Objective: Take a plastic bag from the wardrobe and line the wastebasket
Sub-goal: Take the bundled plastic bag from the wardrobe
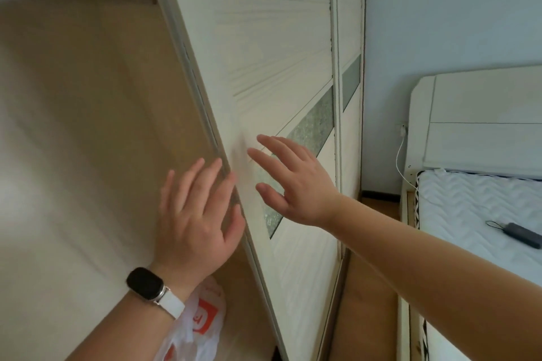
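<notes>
Fingers (205, 176) spread and straight, holding nothing: left hand (196, 214) at the sliding door (278, 53) leading edge, right hand (293, 182) flat on its face. Likely step: shifting the wardrobe door. Plastic bag (199, 322) low by the door's foot, under the left wrist. Next needs a downward reach and grip. No wastebasket in view.

white ribbed wardrobe door (272, 67) with speckled grey stripe, white-orange plastic bag (199, 328), black watch (145, 284) on white strap, white chevron-quilted mattress (469, 208)

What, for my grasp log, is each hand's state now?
Left hand: open, holding nothing, fingers straight by the wardrobe door.
Right hand: open, empty.
</notes>
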`<state>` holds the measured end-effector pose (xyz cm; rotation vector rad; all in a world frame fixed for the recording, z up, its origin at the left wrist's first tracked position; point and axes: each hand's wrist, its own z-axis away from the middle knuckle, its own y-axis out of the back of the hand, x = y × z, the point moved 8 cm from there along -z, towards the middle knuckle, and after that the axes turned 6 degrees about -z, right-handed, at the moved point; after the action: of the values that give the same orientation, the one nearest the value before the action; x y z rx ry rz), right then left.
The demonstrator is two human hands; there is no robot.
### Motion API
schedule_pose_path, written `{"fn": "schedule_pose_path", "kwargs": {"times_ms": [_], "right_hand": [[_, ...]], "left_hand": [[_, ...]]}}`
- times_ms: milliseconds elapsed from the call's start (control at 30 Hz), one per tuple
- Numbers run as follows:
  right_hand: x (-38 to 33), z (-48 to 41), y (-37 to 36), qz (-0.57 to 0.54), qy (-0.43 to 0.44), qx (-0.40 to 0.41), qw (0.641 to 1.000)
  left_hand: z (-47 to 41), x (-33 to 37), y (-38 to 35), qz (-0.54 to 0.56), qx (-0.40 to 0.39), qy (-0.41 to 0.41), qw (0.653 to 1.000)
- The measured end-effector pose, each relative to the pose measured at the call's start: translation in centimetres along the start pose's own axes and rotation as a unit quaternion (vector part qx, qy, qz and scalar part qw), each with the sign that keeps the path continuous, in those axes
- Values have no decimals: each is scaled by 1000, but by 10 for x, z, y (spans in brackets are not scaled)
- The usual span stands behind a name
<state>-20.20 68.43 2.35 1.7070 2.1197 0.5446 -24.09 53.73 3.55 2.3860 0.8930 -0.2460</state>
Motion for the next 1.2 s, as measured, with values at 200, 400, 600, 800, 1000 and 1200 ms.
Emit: {"fn": "schedule_pose_path", "kwargs": {"times_ms": [200,400,600,800,1000,1200], "right_hand": [[-87,14,-17,9,38,-79,996],[-142,45,-91,16,11,-246,969],[-168,95,-164,32,-41,-403,914],[-165,137,-227,-9,-82,-470,879],[-143,191,-317,-34,-122,-549,826],[-117,244,-394,-75,-165,-550,815]], "left_hand": [[83,-59,6,59,-149,39,986],[177,-97,7,67,-252,98,960],[275,-118,-4,51,-344,168,922],[355,-124,-35,58,-405,223,885],[407,-127,-86,64,-451,290,842],[470,-117,-161,85,-489,337,800]]}}
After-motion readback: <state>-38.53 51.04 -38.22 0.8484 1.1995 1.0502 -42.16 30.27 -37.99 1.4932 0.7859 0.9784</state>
